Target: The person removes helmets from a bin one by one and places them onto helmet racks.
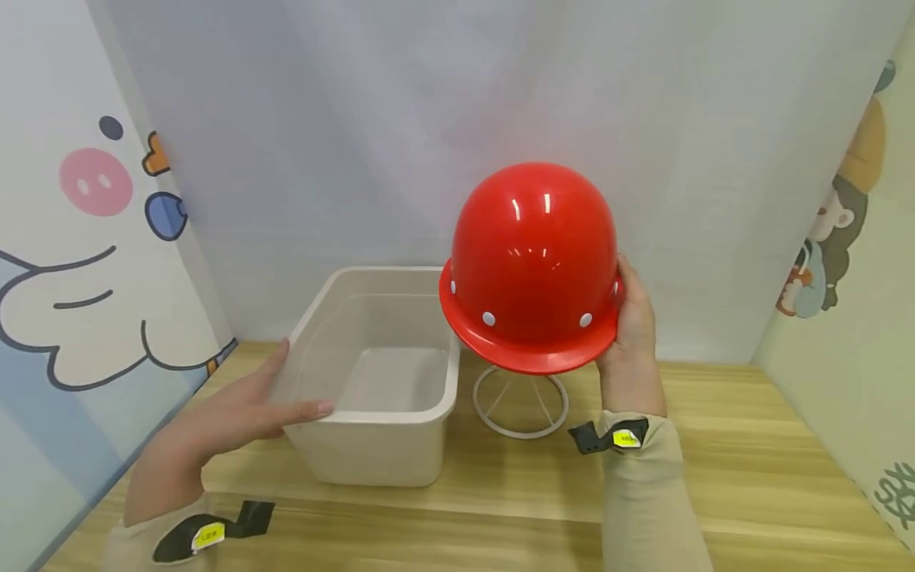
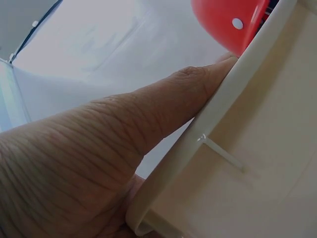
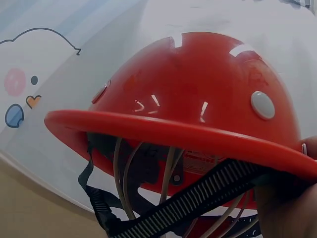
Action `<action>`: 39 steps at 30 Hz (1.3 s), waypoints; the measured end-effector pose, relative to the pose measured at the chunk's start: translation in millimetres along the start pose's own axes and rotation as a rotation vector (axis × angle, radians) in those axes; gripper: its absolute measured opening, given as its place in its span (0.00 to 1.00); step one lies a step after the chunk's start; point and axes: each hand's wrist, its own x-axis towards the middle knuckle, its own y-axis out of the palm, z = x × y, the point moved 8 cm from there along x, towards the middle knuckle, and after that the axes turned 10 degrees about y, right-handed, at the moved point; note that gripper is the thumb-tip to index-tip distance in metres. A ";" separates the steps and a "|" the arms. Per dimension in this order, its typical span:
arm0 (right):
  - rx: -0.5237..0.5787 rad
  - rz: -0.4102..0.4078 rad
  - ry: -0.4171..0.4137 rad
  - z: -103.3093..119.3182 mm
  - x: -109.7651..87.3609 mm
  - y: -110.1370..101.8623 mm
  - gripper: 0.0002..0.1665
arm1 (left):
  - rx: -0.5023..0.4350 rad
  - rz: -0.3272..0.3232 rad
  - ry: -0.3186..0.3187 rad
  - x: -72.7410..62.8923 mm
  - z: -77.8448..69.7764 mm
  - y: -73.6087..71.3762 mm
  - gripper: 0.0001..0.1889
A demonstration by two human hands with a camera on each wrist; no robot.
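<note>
Right hand (image 1: 632,326): fingers grip the red helmet (image 1: 536,254) at the right side of its brim. Helmet is upright over the white wire stand (image 1: 519,434) (seating contact cannot be told). Left hand (image 1: 239,405): thumb and fingers grip the near-left rim of the beige bin (image 1: 379,453)

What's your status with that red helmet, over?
Left hand grips bin. Right hand holds helmet over stand; whether they touch, unclear. Strap dangles underneath, might snag.
</note>
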 end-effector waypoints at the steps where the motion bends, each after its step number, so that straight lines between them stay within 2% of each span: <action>1: -0.018 -0.007 -0.009 1.0 -0.4 0.4 0.12 | -0.001 0.000 0.003 0.1 -0.1 -0.3 0.62; 4: -0.036 -0.002 -0.023 3.6 -1.8 2.3 0.13 | -0.007 0.001 0.010 0.1 -0.8 -0.9 0.62; 12: -0.040 -0.012 0.013 1.5 -6.1 0.7 0.13 | -0.024 0.004 -0.002 -2.8 1.4 -0.4 0.62; 20: 0.006 0.010 -0.002 2.5 -5.7 2.8 0.13 | -0.012 0.012 -0.003 -1.1 1.4 -0.8 0.62; 28: -0.010 -0.021 0.001 4.9 -9.2 -3.4 0.15 | -0.008 0.007 -0.011 -2.0 0.3 0.8 0.63; 35: -0.148 -0.105 0.018 13.6 -18.3 -21.1 0.24 | 0.024 0.013 0.001 -1.5 0.2 1.1 0.62; 39: -0.263 -0.157 0.011 19.2 -27.6 -33.6 0.22 | 0.034 0.019 0.000 -1.0 0.9 0.7 0.62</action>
